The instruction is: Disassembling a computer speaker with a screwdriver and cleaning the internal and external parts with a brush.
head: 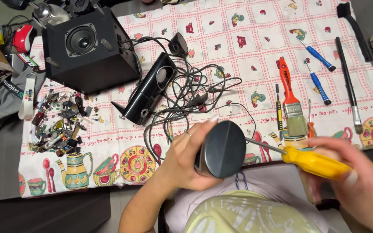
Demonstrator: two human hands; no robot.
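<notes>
Left hand (182, 155): your grip clamped on the dark speaker (223, 149); hold it steady.
Right hand (355, 172): your grip closed around the yellow screwdriver (314, 163); keep its shaft square.

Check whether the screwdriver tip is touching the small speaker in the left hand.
Touching: the head view shows the yellow screwdriver's shaft running straight into the small speaker's edge, no gap visible.
</notes>
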